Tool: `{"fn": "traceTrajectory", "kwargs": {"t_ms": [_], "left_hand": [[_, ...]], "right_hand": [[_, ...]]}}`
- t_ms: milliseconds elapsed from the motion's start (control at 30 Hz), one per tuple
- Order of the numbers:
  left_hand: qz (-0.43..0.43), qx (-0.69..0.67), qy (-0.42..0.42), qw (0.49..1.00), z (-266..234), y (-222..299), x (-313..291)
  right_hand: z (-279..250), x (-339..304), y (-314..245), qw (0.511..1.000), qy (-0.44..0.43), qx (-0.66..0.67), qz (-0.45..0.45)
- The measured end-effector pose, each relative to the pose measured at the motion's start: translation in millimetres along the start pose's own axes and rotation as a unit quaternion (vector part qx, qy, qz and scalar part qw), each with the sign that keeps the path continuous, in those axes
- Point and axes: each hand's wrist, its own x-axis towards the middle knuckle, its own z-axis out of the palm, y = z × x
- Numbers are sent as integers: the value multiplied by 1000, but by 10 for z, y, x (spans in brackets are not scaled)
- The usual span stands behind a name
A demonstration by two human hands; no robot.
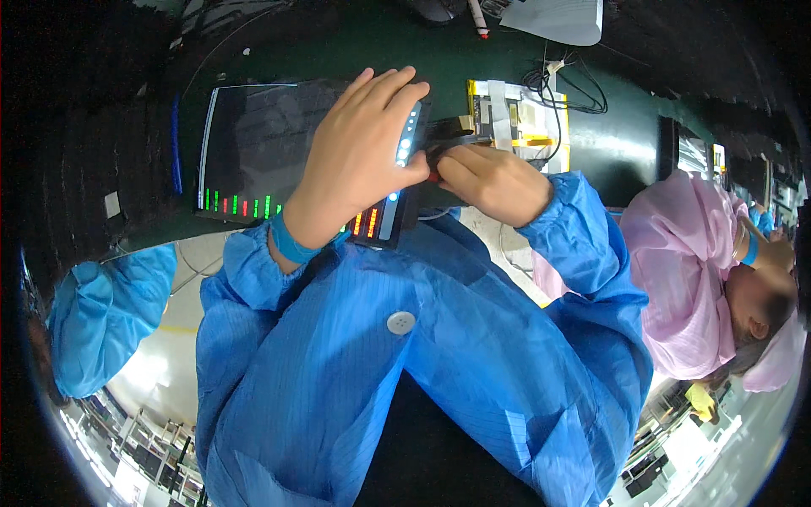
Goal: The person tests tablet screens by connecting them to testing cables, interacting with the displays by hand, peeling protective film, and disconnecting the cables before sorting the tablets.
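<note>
A tablet (253, 144) with a lit dark screen lies in front of me, showing green and red marks low down and bright icons along its right side. My left hand (359, 139) rests across its right part, fingers stretched out toward the far edge and thumb on the lit strip. Close by that thumb, my right hand (494, 182) is closed in a pinch at the tablet's right edge. Between its fingers is something small and dark with a bit of red, mostly hidden. A black cable (557, 127) runs down to behind this hand.
Beyond my right hand lies a flat battery pack (498, 110) with yellow edges and pale tape. A white sheet (557, 21) and a red-tipped pen (479, 21) are at the dark table's far side. A person in pink (680, 262) sits at right; a blue sleeve (110, 313) shows at left.
</note>
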Motion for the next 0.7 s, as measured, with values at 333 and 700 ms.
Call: {"fn": "traceTrajectory", "kwargs": {"t_ms": [333, 700], "left_hand": [[14, -29, -7, 999, 10, -92, 21], [142, -54, -156, 976, -466, 163, -347]], "right_hand": [[-42, -102, -8, 998, -26, 39, 45], [-529, -579, 225, 961, 102, -125, 224]]}}
